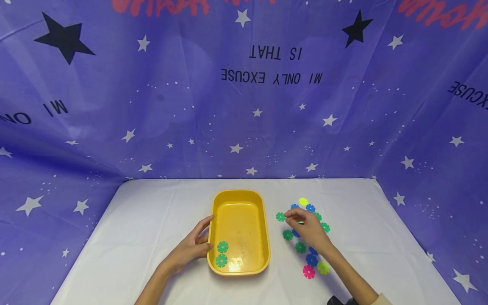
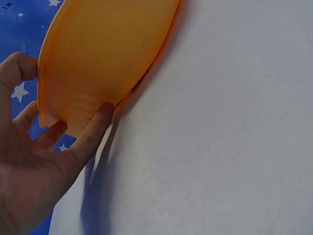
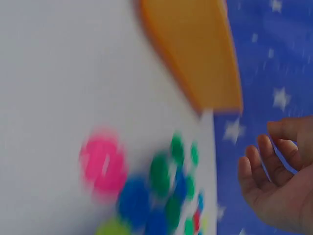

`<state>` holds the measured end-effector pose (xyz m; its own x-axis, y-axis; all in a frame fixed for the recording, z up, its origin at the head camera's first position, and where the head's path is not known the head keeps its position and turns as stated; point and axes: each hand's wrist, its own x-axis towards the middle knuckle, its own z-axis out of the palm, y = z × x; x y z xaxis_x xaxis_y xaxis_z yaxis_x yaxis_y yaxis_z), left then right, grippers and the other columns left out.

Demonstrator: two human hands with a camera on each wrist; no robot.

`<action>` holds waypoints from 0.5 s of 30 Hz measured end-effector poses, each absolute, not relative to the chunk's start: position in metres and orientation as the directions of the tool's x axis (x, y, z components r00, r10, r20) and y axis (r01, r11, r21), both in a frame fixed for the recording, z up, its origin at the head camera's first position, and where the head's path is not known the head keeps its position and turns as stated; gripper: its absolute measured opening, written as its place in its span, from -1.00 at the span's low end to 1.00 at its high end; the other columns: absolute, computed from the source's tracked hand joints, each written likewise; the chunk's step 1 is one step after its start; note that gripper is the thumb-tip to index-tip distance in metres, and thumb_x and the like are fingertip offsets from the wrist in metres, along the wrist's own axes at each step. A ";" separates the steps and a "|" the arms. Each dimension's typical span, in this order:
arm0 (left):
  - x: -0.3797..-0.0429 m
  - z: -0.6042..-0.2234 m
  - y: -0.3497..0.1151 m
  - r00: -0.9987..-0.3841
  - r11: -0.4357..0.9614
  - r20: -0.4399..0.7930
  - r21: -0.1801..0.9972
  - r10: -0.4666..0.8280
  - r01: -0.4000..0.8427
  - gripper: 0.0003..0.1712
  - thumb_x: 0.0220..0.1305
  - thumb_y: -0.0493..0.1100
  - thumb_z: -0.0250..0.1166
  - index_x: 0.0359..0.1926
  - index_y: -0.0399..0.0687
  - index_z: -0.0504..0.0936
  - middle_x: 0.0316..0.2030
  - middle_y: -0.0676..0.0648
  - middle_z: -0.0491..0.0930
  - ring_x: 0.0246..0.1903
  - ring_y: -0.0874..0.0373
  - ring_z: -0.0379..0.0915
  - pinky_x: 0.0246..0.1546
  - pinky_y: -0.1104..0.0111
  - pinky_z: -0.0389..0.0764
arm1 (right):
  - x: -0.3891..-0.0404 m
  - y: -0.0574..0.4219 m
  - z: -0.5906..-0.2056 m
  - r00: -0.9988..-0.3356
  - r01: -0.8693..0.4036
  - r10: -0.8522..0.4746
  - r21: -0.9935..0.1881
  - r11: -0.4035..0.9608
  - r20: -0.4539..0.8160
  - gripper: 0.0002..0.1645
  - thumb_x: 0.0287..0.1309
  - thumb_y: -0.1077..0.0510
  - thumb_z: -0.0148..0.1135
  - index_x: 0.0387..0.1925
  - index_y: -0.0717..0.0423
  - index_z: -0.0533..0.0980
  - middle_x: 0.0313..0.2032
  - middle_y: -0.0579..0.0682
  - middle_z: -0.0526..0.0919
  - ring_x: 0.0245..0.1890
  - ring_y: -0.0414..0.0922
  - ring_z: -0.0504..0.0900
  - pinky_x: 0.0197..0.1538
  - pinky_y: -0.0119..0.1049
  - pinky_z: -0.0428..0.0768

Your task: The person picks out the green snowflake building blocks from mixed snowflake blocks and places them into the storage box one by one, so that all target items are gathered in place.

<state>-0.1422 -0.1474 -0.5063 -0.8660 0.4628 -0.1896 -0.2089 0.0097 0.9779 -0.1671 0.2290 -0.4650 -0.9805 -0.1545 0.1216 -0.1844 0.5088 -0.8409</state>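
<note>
A yellow tray (image 1: 240, 228) stands on the white table. Two green notched discs (image 1: 222, 253) lie in its near left corner. My left hand (image 1: 187, 250) holds the tray's left side, fingertips and thumb at its rim and outer wall; the left wrist view shows them against the tray (image 2: 107, 49). Over a loose group of coloured discs to the right hovers my right hand (image 1: 310, 231), fingers loosely bent. Its fingertips appear beside a green disc (image 1: 280, 217); in the right wrist view nothing shows between the fingers (image 3: 266, 161). The hand hides part of the group.
Toward the front of the group lie a pink disc (image 1: 309, 272), a lime disc (image 1: 323, 267) and a blue disc (image 1: 311, 259). A yellow disc (image 1: 303, 201) is at the back. Purple star-printed cloth (image 1: 244, 127) surrounds the table. A black object (image 1: 340, 300) shows at the bottom edge.
</note>
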 end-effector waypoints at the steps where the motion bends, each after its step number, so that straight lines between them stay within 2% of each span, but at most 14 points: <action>1: -0.142 -0.506 -0.148 -0.866 0.008 -0.189 0.978 0.463 -0.209 0.00 0.23 -0.30 0.23 0.58 0.10 -0.07 0.56 -0.25 -0.32 0.32 -0.31 0.23 0.06 0.06 0.61 | -0.169 0.239 -0.469 -0.985 -0.167 -0.118 -0.827 0.537 0.122 -0.86 0.27 0.27 0.30 -0.14 0.18 0.65 -0.25 -0.05 0.70 -0.18 -0.04 0.66 -0.09 -0.31 0.65; 4: -0.142 -0.507 -0.148 -0.866 0.004 -0.188 0.978 0.464 -0.210 0.00 0.23 -0.31 0.23 0.59 0.11 -0.07 0.56 -0.25 -0.32 0.32 -0.31 0.23 0.06 0.06 0.61 | -0.176 0.268 -0.481 -0.992 -0.114 -0.026 -0.789 0.604 0.124 -0.81 0.29 0.24 0.28 -0.09 0.22 0.64 -0.21 -0.02 0.70 -0.12 -0.03 0.64 0.02 -0.19 0.63; 9: -0.142 -0.508 -0.148 -0.864 0.006 -0.187 0.978 0.467 -0.209 -0.01 0.24 -0.32 0.22 0.59 0.10 -0.07 0.56 -0.26 -0.33 0.34 -0.33 0.20 0.06 0.06 0.61 | -0.185 0.305 -0.497 -0.995 0.009 0.084 -0.763 0.647 0.060 -0.67 0.32 0.17 0.26 0.04 0.27 0.59 -0.08 0.15 0.67 0.01 0.14 0.59 0.11 0.05 0.56; 15: -0.142 -0.508 -0.148 -0.866 0.010 -0.185 0.979 0.464 -0.204 -0.01 0.24 -0.32 0.22 0.59 0.10 -0.08 0.56 -0.26 -0.32 0.34 -0.34 0.19 0.05 0.06 0.61 | -0.193 0.324 -0.511 -0.992 0.098 0.121 -0.760 0.642 -0.026 -0.54 0.30 0.15 0.28 0.15 0.32 0.52 -0.03 0.23 0.63 0.04 0.19 0.55 0.09 0.06 0.54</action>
<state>-0.1417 -0.1482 -0.5077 -0.8662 0.4640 -0.1852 -0.2042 0.0095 0.9789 -0.1933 0.3242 -0.5114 -0.9923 0.1214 -0.0260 0.0985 0.6420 -0.7604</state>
